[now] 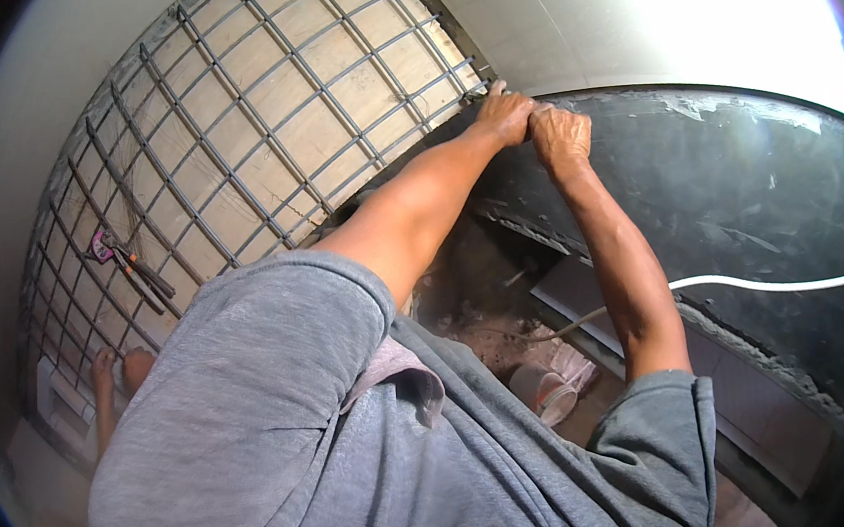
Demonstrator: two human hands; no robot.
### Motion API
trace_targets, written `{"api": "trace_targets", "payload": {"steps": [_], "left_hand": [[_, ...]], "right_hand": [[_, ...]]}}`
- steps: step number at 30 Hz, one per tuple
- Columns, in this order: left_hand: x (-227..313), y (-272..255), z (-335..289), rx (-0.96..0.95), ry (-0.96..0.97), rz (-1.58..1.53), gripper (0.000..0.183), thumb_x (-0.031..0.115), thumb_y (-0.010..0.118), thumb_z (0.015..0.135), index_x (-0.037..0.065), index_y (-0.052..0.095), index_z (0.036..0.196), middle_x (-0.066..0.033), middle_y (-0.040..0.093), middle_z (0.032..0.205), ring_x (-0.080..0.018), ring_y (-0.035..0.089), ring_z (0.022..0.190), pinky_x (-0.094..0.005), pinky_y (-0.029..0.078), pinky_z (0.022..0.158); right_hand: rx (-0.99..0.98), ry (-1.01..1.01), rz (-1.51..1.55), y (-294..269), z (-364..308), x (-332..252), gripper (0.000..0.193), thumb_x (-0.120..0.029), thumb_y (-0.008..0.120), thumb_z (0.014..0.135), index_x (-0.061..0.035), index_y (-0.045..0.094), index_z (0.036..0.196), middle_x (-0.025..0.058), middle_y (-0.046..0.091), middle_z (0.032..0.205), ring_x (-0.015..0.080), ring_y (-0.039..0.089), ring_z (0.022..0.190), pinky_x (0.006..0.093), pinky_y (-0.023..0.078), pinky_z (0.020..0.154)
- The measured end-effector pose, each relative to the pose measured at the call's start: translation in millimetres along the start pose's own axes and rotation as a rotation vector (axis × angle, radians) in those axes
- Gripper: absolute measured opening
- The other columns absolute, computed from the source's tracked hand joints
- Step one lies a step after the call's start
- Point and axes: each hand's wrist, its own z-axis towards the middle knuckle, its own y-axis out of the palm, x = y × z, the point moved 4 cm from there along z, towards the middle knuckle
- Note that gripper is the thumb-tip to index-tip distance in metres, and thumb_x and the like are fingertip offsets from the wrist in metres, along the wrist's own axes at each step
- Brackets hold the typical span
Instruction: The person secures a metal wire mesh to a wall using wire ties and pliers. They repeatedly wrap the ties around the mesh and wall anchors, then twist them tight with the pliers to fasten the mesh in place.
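My left hand [507,119] and my right hand [561,136] are together at the far right corner of the steel bar mesh [275,136], where it meets the pale wall [522,24] and a dark slab [696,179]. The fingers of both are curled closed. What they grip, if anything, is hidden behind the knuckles. Bar ends of the mesh stick out right beside my left hand. On the left part of the mesh lie pincers [126,264] with orange on the handles, next to a small pink-and-black tool [101,246].
The mesh lies over pale boards [227,100]. At the lower left, another person's hand [137,369] is at the mesh. A white hose [775,282] crosses the dark slab. Below, a bucket [544,393] stands among rubble, beside a rough broken slab edge [762,359].
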Motion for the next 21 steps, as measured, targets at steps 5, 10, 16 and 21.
{"api": "trace_targets", "payload": {"steps": [5, 10, 16, 21], "left_hand": [[30, 17, -27, 0.198, 0.163, -0.056, 0.029, 0.008, 0.061, 0.079, 0.016, 0.064, 0.107, -0.0064, 0.064, 0.113, -0.0221, 0.057, 0.117, -0.0517, 0.027, 0.110], [9, 4, -3, 0.167, 0.202, 0.000, 0.028, 0.008, 0.062, 0.076, 0.013, 0.066, 0.103, -0.0107, 0.070, 0.101, -0.0279, 0.065, 0.100, -0.0509, 0.031, 0.109], [27, 17, -18, 0.046, 0.243, 0.065, 0.043, 0.016, 0.063, 0.077, 0.010, 0.060, 0.120, -0.0115, 0.065, 0.116, -0.0272, 0.058, 0.116, -0.0519, 0.030, 0.109], [25, 8, -13, 0.170, 0.213, 0.157, 0.041, 0.014, 0.055, 0.085, 0.010, 0.053, 0.126, -0.0094, 0.063, 0.118, -0.0251, 0.057, 0.117, -0.0509, 0.026, 0.111]], "right_hand": [[-0.861, 0.162, 0.613, 68, 21, 34, 0.010, -0.020, 0.067, 0.080, -0.0124, 0.070, 0.074, 0.0103, 0.071, 0.077, 0.0266, 0.071, 0.078, 0.0381, 0.052, 0.061], [-0.044, 0.206, 0.108, 17, -8, 11, 0.015, -0.017, 0.058, 0.088, -0.0156, 0.073, 0.089, 0.0111, 0.072, 0.102, 0.0246, 0.069, 0.099, 0.0441, 0.052, 0.074], [-0.458, -0.089, 0.478, 97, 10, 34, 0.007, -0.013, 0.064, 0.079, -0.0112, 0.067, 0.074, 0.0112, 0.069, 0.075, 0.0207, 0.068, 0.068, 0.0394, 0.047, 0.058], [-0.676, 0.163, 0.586, 30, 9, 30, 0.011, -0.011, 0.065, 0.079, -0.0067, 0.071, 0.088, 0.0123, 0.072, 0.088, 0.0203, 0.069, 0.077, 0.0391, 0.052, 0.064]]}}
